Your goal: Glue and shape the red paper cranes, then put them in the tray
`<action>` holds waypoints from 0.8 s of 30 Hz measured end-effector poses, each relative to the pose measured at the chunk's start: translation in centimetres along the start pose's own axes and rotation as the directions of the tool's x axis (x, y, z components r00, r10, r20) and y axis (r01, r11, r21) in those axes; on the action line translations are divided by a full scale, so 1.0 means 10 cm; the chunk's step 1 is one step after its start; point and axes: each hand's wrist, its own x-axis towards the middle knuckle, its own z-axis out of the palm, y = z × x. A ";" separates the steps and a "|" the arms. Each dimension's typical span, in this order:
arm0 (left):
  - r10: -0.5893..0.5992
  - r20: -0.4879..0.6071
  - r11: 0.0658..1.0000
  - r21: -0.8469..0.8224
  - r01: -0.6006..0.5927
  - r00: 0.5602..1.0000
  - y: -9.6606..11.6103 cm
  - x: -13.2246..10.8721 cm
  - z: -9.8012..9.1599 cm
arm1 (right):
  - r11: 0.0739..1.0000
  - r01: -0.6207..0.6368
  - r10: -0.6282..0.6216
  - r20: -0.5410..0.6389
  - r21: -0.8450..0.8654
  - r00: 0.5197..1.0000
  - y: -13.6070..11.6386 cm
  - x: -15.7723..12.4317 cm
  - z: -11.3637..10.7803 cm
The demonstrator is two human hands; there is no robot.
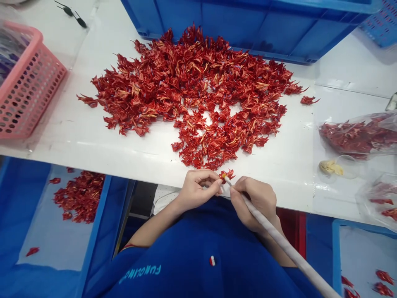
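My left hand [201, 187], near the table's front edge, pinches a small red spiky piece [229, 174] between thumb and fingers. In my right hand [257, 200] is a long pale tool [279, 240] like a wrapped hose, held much like a pen. Its narrow tip, yellowish at the end, meets the red piece; whether it presses on it or only touches it I cannot tell. Just beyond my hands spreads a wide heap of similar red pieces [149, 91], some with yellow streaks and thin bluish lines.
Behind the heap stands a large blue crate [235, 25]. A pink perforated basket [37, 78] is at the left, bagged red pieces [356, 134] at the right. Below the table edge, a blue bin on the left [104, 215] and another on the right [336, 256] hold red pieces.
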 end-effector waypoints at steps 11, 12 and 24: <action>-0.023 -0.032 1.000 -0.001 0.023 0.999 0.04 0.00 0.01 | 0.999 -0.019 0.019 -0.012 0.036 1.000 -0.05 0.06 -0.02; -0.025 -0.034 1.000 -0.007 0.025 0.999 0.05 0.01 0.01 | 0.999 -0.022 0.022 0.006 0.036 1.000 -0.06 0.05 -0.03; 0.059 -0.012 0.985 0.164 -0.056 0.998 0.06 0.00 -0.05 | 0.999 -0.013 0.008 -0.133 -0.040 0.991 -0.05 0.10 0.05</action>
